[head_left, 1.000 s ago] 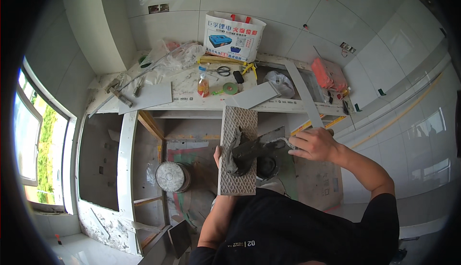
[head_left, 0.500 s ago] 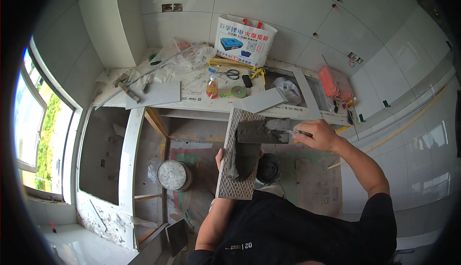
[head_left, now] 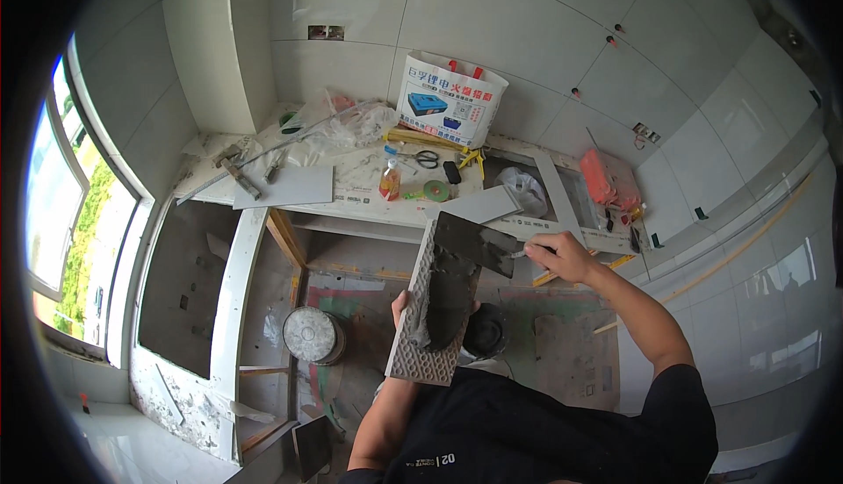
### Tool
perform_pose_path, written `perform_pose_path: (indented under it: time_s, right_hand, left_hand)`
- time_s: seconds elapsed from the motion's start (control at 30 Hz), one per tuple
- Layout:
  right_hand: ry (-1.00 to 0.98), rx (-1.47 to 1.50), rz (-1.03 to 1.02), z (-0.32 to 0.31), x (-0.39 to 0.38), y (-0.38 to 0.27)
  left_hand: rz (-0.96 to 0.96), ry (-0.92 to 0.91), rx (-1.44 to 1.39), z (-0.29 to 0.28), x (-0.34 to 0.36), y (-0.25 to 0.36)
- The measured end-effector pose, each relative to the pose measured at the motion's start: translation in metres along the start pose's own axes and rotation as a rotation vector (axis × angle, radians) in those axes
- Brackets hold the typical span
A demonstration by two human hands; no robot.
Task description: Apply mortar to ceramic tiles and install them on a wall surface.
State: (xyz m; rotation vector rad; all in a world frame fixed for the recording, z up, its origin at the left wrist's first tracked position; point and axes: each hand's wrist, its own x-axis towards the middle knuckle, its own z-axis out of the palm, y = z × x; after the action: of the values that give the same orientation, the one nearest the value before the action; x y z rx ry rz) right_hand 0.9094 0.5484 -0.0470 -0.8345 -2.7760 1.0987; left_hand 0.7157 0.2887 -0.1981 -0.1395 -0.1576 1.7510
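My left hand point(head_left: 399, 307) grips a narrow tile point(head_left: 421, 365) from beneath, its thumb along the left edge and most fingers hidden behind. The tile is held tilted in front of my body, its ring-patterned back facing up. Dark grey wet mortar point(head_left: 450, 301) covers the middle of that back. In my right hand point(head_left: 562, 258) is the handle of a rectangular trowel point(head_left: 474, 240). Its blade lies slanted across the upper end of the tile, touching the mortar, and sticks out past the right edge.
Ahead runs a worktop point(head_left: 351, 187) with a bottle point(head_left: 389, 180), green tape roll point(head_left: 436, 190), scissors point(head_left: 427, 159), a hammer point(head_left: 237, 175), cut tile pieces and a carrier bag point(head_left: 450, 102). Below stand a white-topped bucket point(head_left: 313, 336) and a black bucket point(head_left: 485, 330). A window point(head_left: 79, 221) is at left.
The trowel has turned from level to slanting down rightward, and mortar now spreads farther up the tile. My left hand and the tile sit slightly lower in view.
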Motion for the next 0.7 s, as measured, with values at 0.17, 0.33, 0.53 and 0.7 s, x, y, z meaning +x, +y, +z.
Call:
perform_pose_path:
  time_s: [0.17,0.33,0.53,0.7]
  right_hand:
    - [0.286,-0.259,-0.192,0.008,0.011,0.007]
    - [0.269,-0.396,-0.467,-0.016,-0.002,-0.009]
    - [0.210,-0.735,-0.608,-0.015,0.005,-0.014]
    - [0.421,-0.711,-0.423,0.016,0.037,-0.034]
  left_hand:
    - [-0.031,-0.043,0.028,-0.015,-0.001,-0.003]
    - [-0.051,0.025,0.002,-0.016,0.000,-0.006]
    - [-0.156,0.012,0.058,-0.012,0.000,-0.012]
    - [-0.180,0.048,0.034,-0.019,0.001,-0.018]
